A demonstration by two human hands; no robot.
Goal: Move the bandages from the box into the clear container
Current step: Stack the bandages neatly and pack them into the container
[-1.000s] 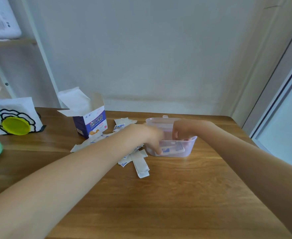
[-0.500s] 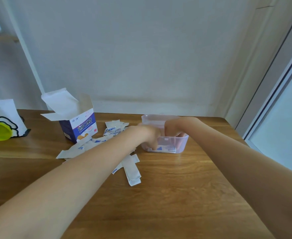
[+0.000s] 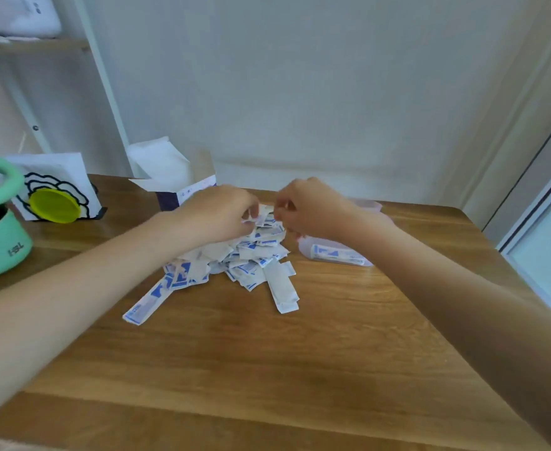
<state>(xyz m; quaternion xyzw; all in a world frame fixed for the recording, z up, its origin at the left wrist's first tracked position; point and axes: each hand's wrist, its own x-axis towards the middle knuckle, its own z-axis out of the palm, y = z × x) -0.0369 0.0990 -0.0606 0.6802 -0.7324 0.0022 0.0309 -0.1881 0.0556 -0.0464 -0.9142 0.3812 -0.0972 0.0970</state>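
At centre frame, a left hand (image 3: 222, 211) and right hand (image 3: 310, 208) curl their fingers over the top of a loose heap of wrapped bandages (image 3: 235, 262) on a wooden table (image 3: 300, 369), each apparently pinching a wrapper. Light, thin and slippery, they look best gathered in flat bunches. Right of the heap, the clear container (image 3: 339, 253) holds a few; the box (image 3: 183, 193) stands open behind the left hand.
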